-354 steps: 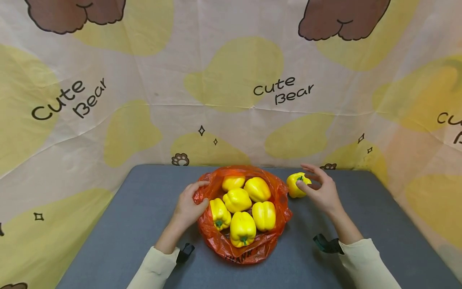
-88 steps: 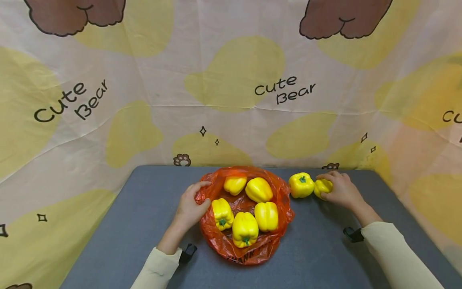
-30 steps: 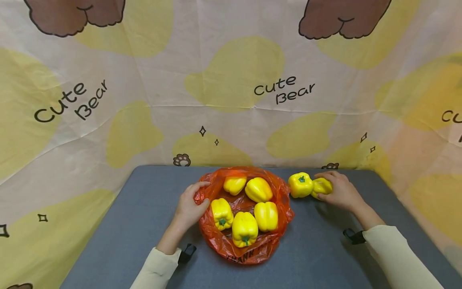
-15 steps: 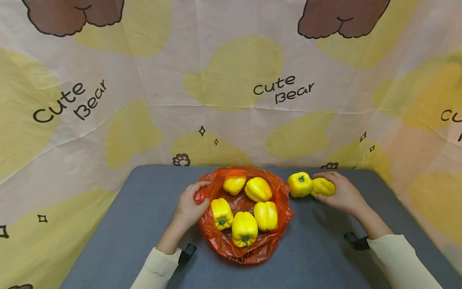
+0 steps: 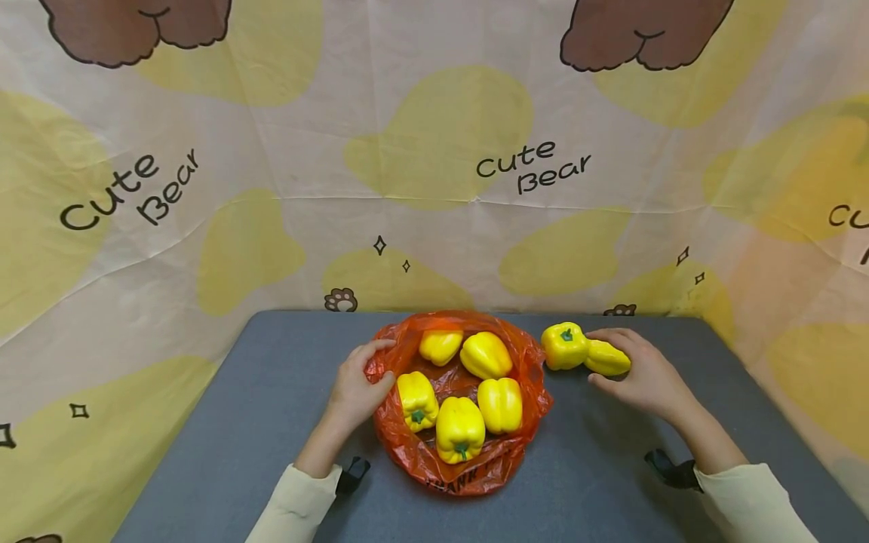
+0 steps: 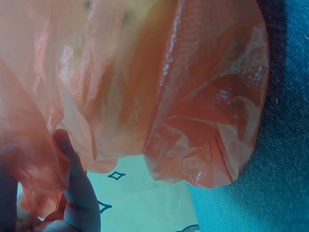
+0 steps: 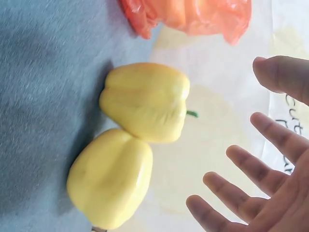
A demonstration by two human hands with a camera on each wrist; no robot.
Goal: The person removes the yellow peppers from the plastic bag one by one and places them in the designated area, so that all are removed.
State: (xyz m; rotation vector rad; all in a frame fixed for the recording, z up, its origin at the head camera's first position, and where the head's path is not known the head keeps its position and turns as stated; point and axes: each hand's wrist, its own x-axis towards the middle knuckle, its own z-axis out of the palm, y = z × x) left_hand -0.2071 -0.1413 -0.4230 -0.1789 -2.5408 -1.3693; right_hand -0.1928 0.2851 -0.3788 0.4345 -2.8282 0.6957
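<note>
My left hand (image 5: 358, 383) holds the left rim of a red plastic bag (image 5: 468, 480). In the left wrist view, the bag's crumpled film (image 6: 207, 140) passes between its fingers (image 6: 82, 198). Several yellow bell peppers (image 5: 460, 430) sit inside the rolled-down bag. To the bag's right, an upright bell pepper (image 5: 565, 347) with a green stem stands against another bell pepper (image 5: 609, 358) lying on its side. My right hand (image 5: 648, 377) is beside the lying pepper, and the right wrist view shows its fingers (image 7: 251, 169) spread and apart from both peppers.
A grey table (image 5: 271, 422) bears everything. Behind it hangs a pale cloth backdrop (image 5: 434, 151) with yellow patches and "Cute Bear" lettering, close along the table's back edge. Black straps (image 5: 668, 469) are at both wrists.
Since the oldest frame, the middle pepper has left the bag and now lies beside the standing one. My right hand has let go of it and drawn back slightly. My left hand stays put.
</note>
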